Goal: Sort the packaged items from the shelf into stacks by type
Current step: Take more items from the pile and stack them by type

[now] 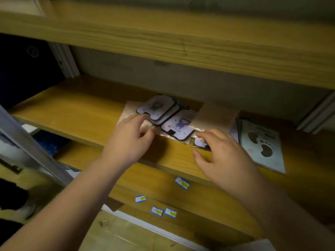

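Observation:
On the wooden shelf lie several plastic-wrapped packs. A small stack of rounded white cards with a cartoon figure sits at the back. One similar card with a purple figure lies in front of it. My left hand pinches the near edge of the stack's wrapping. My right hand rests its fingertips on a small wrapped card at the shelf's front edge, thumb below it. A larger pale pack with brown footprint shapes lies to the right.
A brown paper packet lies behind the cards. The upper shelf board overhangs closely. Small blue-and-yellow labels lie on the lower shelf. A grey metal upright stands at left.

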